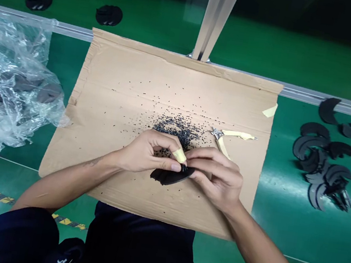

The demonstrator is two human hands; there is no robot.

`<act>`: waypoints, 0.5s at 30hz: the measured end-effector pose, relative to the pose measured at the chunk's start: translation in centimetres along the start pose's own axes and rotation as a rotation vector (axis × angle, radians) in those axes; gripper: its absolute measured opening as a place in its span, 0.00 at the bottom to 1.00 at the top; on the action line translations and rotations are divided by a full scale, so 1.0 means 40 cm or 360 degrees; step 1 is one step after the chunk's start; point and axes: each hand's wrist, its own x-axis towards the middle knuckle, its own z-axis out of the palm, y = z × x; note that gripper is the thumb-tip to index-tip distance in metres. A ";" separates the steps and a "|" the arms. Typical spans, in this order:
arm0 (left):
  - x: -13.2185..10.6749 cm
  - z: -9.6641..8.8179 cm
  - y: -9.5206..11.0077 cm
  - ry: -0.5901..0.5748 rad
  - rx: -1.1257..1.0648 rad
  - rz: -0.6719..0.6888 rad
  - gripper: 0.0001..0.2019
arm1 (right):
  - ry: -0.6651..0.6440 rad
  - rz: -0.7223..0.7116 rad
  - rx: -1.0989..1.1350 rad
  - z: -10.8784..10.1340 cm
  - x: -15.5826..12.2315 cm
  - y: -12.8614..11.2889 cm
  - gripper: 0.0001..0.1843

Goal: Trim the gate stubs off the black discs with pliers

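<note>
Between my two hands is a black curved plastic part [170,177], held tilted just above the cardboard. My left hand [148,151] pinches its upper edge with thumb and index finger, and yellow tape wraps that index fingertip. From the other side my right hand [220,176] grips the part's right end, thumb below and fingers above. Tiny black bits [176,127] lie heaped and scattered just beyond my hands. Past my right fingers rest nippers [233,135] with pale yellow handles, jaws pointing left, partly hidden by the hand.
Under everything lies a cardboard sheet [121,74] on a green table. Several black curved parts [327,160] are piled at the right. Clear plastic bags [10,83] with dark pieces inside sit at the left. A metal post [216,22] rises at the back, with two black parts [109,15] beyond the rail.
</note>
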 end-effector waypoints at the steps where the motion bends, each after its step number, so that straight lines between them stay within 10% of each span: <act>1: -0.001 0.001 0.003 -0.0024 0.0012 0.0006 0.04 | -0.0035 -0.0087 -0.0025 -0.001 -0.002 0.002 0.04; 15: -0.006 -0.004 0.014 -0.0227 0.0301 0.0044 0.03 | -0.0278 -0.0478 -0.0403 -0.019 0.002 0.015 0.02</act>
